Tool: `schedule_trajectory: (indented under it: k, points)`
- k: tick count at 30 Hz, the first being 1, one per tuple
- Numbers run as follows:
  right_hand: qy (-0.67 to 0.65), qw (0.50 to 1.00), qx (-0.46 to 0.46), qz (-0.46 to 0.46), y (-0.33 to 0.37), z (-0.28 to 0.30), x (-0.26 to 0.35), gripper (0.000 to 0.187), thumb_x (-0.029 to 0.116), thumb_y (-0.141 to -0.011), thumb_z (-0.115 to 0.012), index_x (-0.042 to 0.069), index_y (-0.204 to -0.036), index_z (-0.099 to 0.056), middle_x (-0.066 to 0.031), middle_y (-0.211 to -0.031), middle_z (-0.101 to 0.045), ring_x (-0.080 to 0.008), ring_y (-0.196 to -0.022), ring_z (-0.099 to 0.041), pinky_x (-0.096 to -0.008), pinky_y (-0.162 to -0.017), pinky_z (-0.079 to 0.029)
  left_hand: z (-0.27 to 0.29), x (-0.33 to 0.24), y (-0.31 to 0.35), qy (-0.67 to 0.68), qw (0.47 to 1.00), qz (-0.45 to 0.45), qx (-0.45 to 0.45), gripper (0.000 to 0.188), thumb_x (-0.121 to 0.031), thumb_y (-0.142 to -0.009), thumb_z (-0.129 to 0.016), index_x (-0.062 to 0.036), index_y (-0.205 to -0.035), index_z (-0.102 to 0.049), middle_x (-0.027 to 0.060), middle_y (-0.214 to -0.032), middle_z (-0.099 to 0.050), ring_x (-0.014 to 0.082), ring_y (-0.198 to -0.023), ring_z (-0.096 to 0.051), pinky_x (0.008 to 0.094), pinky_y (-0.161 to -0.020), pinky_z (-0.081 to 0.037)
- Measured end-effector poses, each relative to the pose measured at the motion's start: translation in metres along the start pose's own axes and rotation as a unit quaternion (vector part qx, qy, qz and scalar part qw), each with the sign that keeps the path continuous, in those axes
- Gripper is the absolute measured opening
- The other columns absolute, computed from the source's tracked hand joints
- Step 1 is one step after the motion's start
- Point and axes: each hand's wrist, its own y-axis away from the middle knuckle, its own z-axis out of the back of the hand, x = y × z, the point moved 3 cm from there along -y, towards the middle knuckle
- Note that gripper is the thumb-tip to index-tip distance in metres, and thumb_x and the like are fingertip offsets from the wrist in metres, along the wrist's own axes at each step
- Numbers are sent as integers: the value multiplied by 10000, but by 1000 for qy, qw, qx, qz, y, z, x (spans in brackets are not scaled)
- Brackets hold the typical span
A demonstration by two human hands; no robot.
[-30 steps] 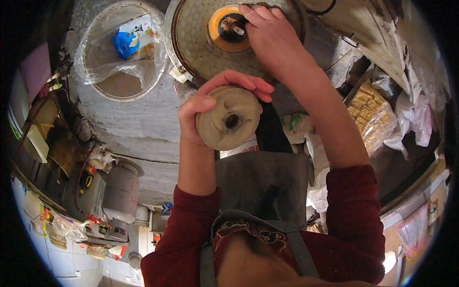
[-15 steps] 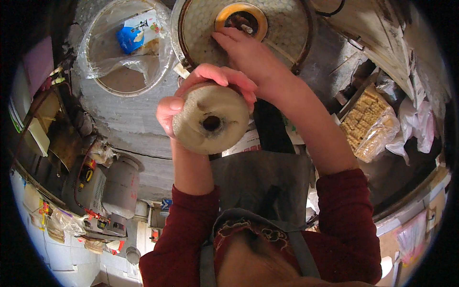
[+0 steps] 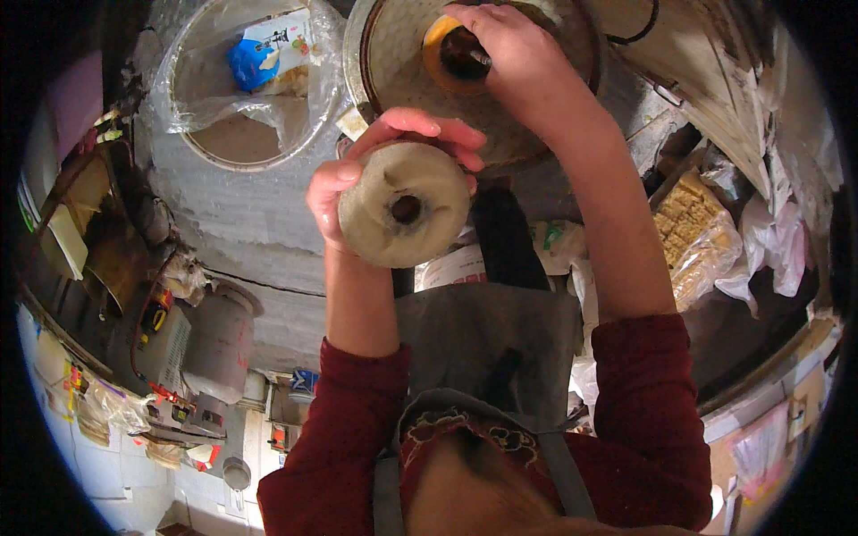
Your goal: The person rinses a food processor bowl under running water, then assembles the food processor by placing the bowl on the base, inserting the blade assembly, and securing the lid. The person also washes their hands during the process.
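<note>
doughy ring [image 3: 399, 243] in left hand [image 3: 344, 175], left grip curled round its edge | right hand [image 3: 521, 52] at orange ring [image 3: 433, 55], grip hidden, can't tell | likely soft, light, tacky, tearable; best cradled from below

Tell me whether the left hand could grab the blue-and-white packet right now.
Probably not: the left hand is taken up holding a pale round piece with a central hole. The packet lies within a plastic-draped round container.
</note>
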Motion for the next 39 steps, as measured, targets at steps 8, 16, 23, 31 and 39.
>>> schedule_trajectory:
  k: [8,16,23,31,39]
  points:
    - [-143,989,33,32,31,69,79,402,79,-679,-655,66,-1077,-609,-114,-941,-605,-308,-898,-576,-364,-752,-481,-17,2,-5,49,995,-54,-68,639,-420,-818,-365,44,-1256,-406,314,-1297,-412,402,-1159,-464,475,-919,-430]
    - [-134,987,83,-38,55,55,114,651,133,-588,-787,63,-1189,-546,-85,-963,-607,-254,-804,-553,-335,-731,-463,-38,6,-12,-136,967,-60,-207,533,-359,-891,-323,36,-1216,-473,229,-1220,-511,328,-1107,-506,416,-946,-398]
    - [-318,895,-10,-312,94,78,86,733,113,-594,-809,81,-1260,-504,-64,-999,-597,-156,-856,-554,-276,-759,-442,-15,-33,3,-563,680,-260,-391,244,-65,-842,-605,-19,-1069,-529,58,-955,-548,117,-821,-505,213,-718,-412]
    - [-242,915,-88,-311,93,72,53,672,111,-642,-780,97,-1255,-508,-91,-1029,-576,-178,-884,-554,-291,-773,-452,-5,-25,7,-615,688,-64,-380,177,-60,-783,-694,-35,-760,-520,-36,-661,-472,41,-595,-404,194,-539,-344]
    - [-170,959,-103,-202,60,45,33,577,122,-701,-716,98,-1235,-500,-122,-989,-572,-281,-866,-536,-336,-766,-444,-5,-37,14,-597,708,25,-376,259,-234,-837,-657,-75,-687,-520,-69,-591,-423,23,-526,-313,204,-468,-210]
